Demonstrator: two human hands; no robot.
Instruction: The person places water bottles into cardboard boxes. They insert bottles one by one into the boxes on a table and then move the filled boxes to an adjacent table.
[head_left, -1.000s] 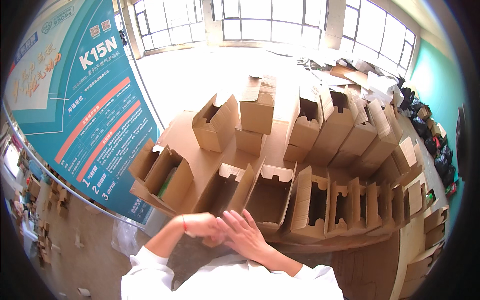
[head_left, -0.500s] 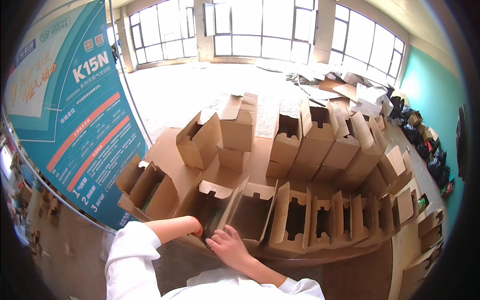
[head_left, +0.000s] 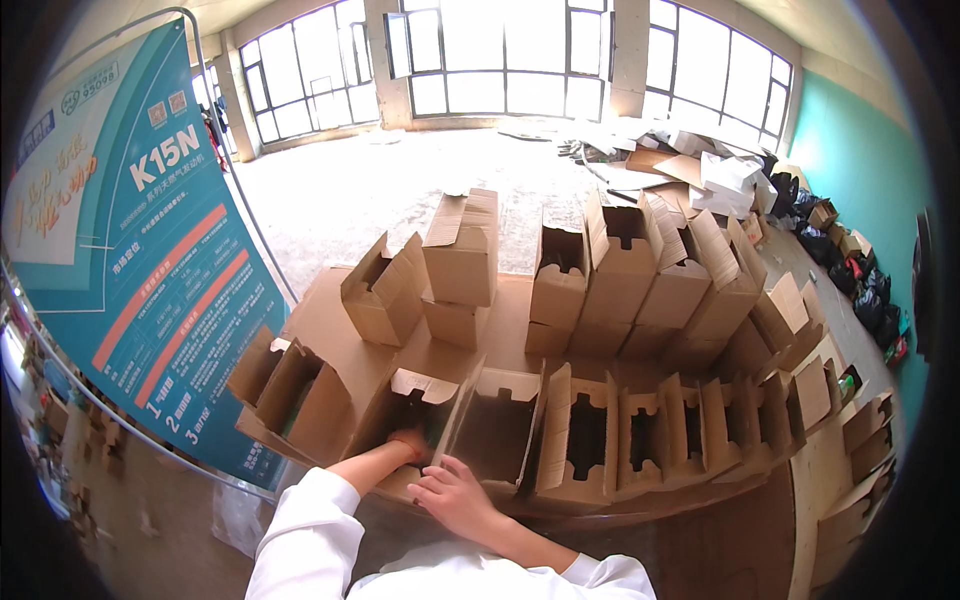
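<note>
My left hand (head_left: 408, 443) reaches down into an open cardboard box (head_left: 428, 386) at the near edge of the table. Its fingers are hidden inside, so whatever they touch cannot be made out. With bent fingers, my right hand (head_left: 458, 494) holds the near rim of the same box, close to its right corner. Right beside it stands another open cardboard box (head_left: 500, 440) with a dark inside. To the left, a box (head_left: 310, 400) with raised flaps shows something greenish within.
More open boxes (head_left: 575, 430) line the table's front edge to the right. Behind them stand stacked boxes (head_left: 620, 255); another stack (head_left: 460, 250) is at the back middle. A tall blue-green banner (head_left: 160, 250) rises at left. Black bags (head_left: 870, 300) lie along the right wall.
My left hand has gone deeper and farther forward into the box, its forearm swinging to the right. My right hand has stayed at the box's rim. The view has shifted slightly.
</note>
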